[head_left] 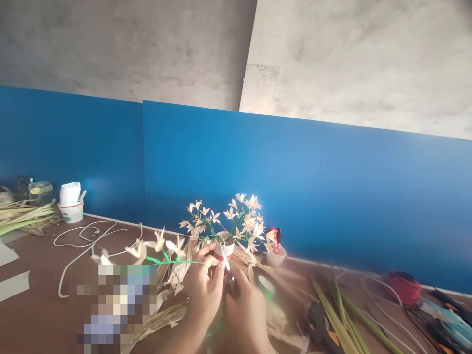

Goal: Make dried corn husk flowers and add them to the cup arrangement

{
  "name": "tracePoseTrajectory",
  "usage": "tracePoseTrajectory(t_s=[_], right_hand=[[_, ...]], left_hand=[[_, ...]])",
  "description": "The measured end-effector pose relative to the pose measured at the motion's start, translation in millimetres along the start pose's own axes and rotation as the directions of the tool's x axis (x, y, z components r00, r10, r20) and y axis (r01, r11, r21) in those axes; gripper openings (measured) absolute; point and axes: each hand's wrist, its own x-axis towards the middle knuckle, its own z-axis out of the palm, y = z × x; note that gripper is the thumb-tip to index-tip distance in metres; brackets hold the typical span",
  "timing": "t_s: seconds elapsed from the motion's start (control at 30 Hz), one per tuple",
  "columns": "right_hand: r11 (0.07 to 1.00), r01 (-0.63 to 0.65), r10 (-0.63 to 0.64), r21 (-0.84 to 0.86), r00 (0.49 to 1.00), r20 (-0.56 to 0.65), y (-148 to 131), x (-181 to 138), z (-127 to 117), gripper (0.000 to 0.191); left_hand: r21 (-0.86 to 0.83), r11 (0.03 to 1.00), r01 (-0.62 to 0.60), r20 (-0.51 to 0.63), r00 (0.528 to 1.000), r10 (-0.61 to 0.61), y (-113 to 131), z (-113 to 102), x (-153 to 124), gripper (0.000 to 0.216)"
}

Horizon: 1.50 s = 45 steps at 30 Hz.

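My left hand (207, 282) pinches the thin end of a flower sprig (165, 258), which points off to the left. Its stem is wrapped in green and bears several pale petalled flowers that look made of dried husk. In my right hand (246, 297) is a pair of scissors (227, 268), blades pointing up and away, close beside the left fingertips. How far the blades are apart I cannot tell. Just beyond both hands stands a white and red cup (223, 250) holding two green-stemmed bunches of similar flowers (249, 223).
Dried husks (173, 285) lie around my hands. On the left are a white cable (88, 240) and a paper cup (71, 212). To the right lie long green leaves (341, 312), a black tool (320, 322) and a red round object (402, 287). A blue partition (295, 187) borders the table.
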Motion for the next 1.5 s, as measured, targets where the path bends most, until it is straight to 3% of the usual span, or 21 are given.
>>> tracePoseTrajectory(t_s=[0.07,0.1,0.2,0.3,0.37,0.47,0.63,0.73,0.83,0.93,1.03,1.23,1.4,1.5], right_hand=[[0.999,-0.013,0.013,-0.044,1.0,-0.014,0,0,-1,0.028],[1.0,-0.016,0.016,0.01,1.0,0.007,-2,0,-1,0.025],[0.933,-0.066,0.03,0.355,0.994,0.105,-9,2,-1,0.017],[0.758,-0.187,0.061,0.625,0.974,0.218,-12,3,4,0.026],[0.659,-0.283,0.049,0.697,0.941,0.336,-10,4,6,0.033],[0.654,-0.316,0.005,0.687,0.91,0.414,-5,7,6,0.034],[0.821,-0.114,-0.04,0.559,0.966,0.257,-2,12,-5,0.032],[0.802,-0.184,0.002,0.568,0.952,0.307,-4,12,-12,0.036],[0.719,-0.339,-0.018,0.607,0.864,0.504,-5,10,-16,0.041],[0.683,-0.339,-0.143,0.647,0.806,0.574,-5,8,-17,0.043],[0.711,-0.295,-0.153,0.638,0.821,0.55,-8,7,-21,0.047],[0.752,-0.235,-0.127,0.616,0.865,0.485,-19,8,-28,0.044],[0.737,-0.191,-0.078,0.649,0.929,0.362,-17,7,-15,0.034],[0.754,-0.155,-0.036,0.639,0.961,0.276,-14,4,-8,0.029]], left_hand=[[-0.028,0.999,0.024,0.009,1.0,-0.024,5,-1,0,0.02],[-0.048,0.997,0.053,0.019,0.998,-0.052,7,-1,2,0.019],[-0.206,0.95,0.233,0.092,0.972,-0.219,5,0,8,0.02],[-0.442,0.747,0.496,0.287,0.868,-0.406,1,1,12,0.023],[-0.519,0.621,0.587,0.404,0.809,-0.427,1,0,13,0.027],[-0.524,0.616,0.588,0.419,0.808,-0.414,3,-4,16,0.026],[-0.418,0.805,0.421,0.175,0.907,-0.383,2,-9,24,0.026],[-0.415,0.832,0.368,0.126,0.929,-0.348,0,-12,28,0.028],[-0.5,0.75,0.432,0.179,0.899,-0.399,3,-15,28,0.03],[-0.529,0.656,0.538,0.32,0.843,-0.433,8,-17,26,0.025],[-0.487,0.623,0.613,0.436,0.788,-0.434,13,-17,23,0.018],[-0.471,0.61,0.637,0.502,0.762,-0.408,18,-17,20,0.013],[-0.498,0.542,0.677,0.461,0.736,-0.496,14,-12,17,0.016],[-0.494,0.557,0.668,0.401,0.743,-0.536,8,-5,13,0.021]])
